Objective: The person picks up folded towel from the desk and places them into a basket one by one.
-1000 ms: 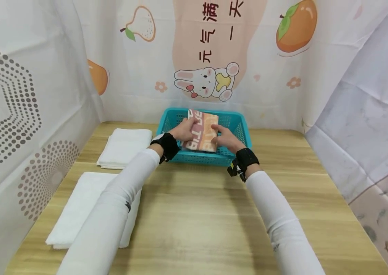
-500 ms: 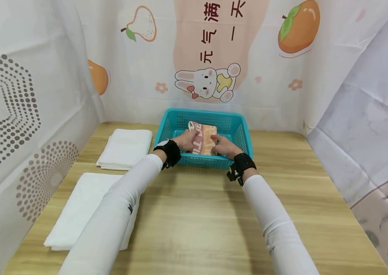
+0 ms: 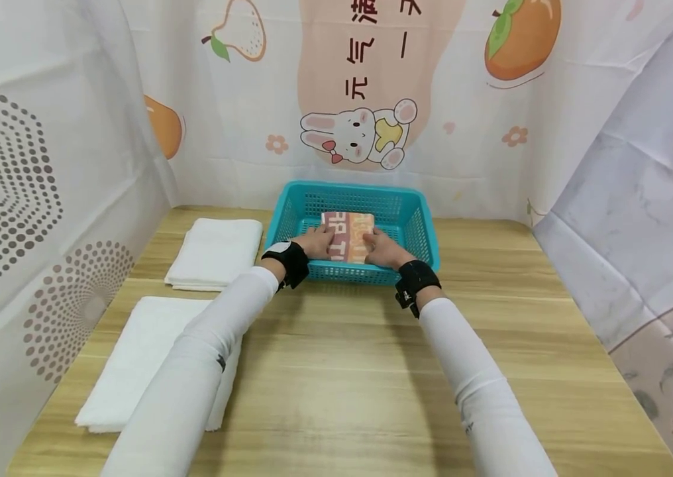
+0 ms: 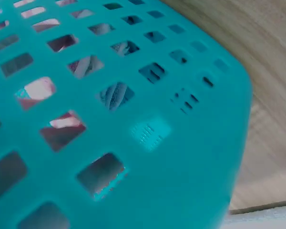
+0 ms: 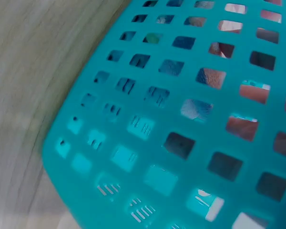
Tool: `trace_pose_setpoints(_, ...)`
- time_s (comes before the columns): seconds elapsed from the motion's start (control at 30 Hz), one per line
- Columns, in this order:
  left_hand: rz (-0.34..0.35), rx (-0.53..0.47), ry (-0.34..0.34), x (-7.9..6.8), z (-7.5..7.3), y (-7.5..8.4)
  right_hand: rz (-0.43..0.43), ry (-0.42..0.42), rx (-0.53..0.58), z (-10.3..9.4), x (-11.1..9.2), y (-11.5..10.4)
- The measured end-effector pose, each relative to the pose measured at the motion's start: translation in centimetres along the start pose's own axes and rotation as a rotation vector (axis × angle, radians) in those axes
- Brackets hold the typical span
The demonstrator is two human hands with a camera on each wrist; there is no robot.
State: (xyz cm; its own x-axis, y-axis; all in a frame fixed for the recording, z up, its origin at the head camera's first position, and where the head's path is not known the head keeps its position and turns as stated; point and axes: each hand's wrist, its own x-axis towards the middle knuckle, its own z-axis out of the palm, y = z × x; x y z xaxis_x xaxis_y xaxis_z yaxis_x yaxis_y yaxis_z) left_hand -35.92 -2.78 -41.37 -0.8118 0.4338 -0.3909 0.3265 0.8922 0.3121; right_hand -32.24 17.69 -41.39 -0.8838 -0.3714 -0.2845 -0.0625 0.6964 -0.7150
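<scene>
**Patterned cloth [image 3: 348, 233] lies in the teal basket [image 3: 360, 273], a hand touching either side**

The folded cloth, mauve on its left half and orange on its right with pale lettering, lies inside the basket toward the near wall. The left hand [image 3: 314, 243] lies along its left edge, fingers spread and touching it; the right hand [image 3: 387, 250] meets the right edge with fingers extended. Both are relaxed rather than clenched, touching the cloth at its sides without a closed grip. Whether any fingertips reach beneath it cannot be told.

A second ago the cloth was held up and tilted, its top near the back rim, with thumbs over its face. Now it sits lower and flatter, and the left fingers have spread out. The two white folded towels remain on the left.

Inside the basket, perforated wall shows behind the cloth and bare floor to its right. The forearms cross the rim at the near left and near right. In both wrist views the basket's outer wall covers most of the picture, and only small patches show through its holes.

The smaller towel [image 3: 217, 252] lies just beside the basket; the larger towel [image 3: 140, 358] lies nearer, partly under the left sleeve [image 3: 193, 384]. Wooden table [image 3: 336, 371] surface runs between the forearms and on to the right edge. The printed curtain [image 3: 223, 139] hangs close behind the basket.
</scene>
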Motion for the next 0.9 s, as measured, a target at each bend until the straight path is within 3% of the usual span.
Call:
trace_pose_setpoints(0.07,0.032,0.009,-0.034,1.4,0.5,-0.9,0.022,-0.024,-0.011,0.0,0.0,0.0)
trace_pose_setpoints(0.17,0.033,-0.014,-0.093,1.9,0.7,-1.1,0.051,-0.082,-0.038,-0.1,-0.2,-0.1)
trace_pose_setpoints(0.33,-0.004,-0.045,-0.148,0.9,0.6,-0.5,0.072,-0.142,-0.07,-0.2,-0.4,-0.4)
trace_pose_setpoints(0.4,0.011,-0.029,-0.146,4.2,2.0,-2.6,0.076,-0.153,-0.079,-0.3,-0.3,-0.5)
trace_pose_setpoints(0.43,0.017,-0.021,-0.141,6.8,3.2,-4.2,0.076,-0.16,-0.083,-0.3,-0.2,-0.5)
trace_pose_setpoints(0.57,0.089,-0.008,-0.088,19.5,8.9,-12.4,0.067,-0.185,-0.1,-0.4,-0.1,-0.7)
trace_pose_setpoints(0.63,0.09,-0.001,-0.082,21.5,9.8,-13.6,0.064,-0.194,-0.108,-0.4,0.0,-0.7)
trace_pose_setpoints(0.67,0.089,0.0,-0.084,21.0,9.6,-13.2,0.066,-0.195,-0.11,-0.4,0.0,-0.7)
trace_pose_setpoints(0.7,0.082,0.005,-0.094,19.5,8.9,-12.1,0.068,-0.198,-0.109,-0.4,0.1,-0.6)
trace_pose_setpoints(0.8,0.004,0.01,-0.152,11.0,4.9,-6.4,0.077,-0.204,-0.11,-0.3,0.2,-0.5)
trace_pose_setpoints(0.9,-0.013,0.0,-0.172,3.2,1.3,-1.8,0.08,-0.207,-0.123,-0.3,0.3,-0.5)
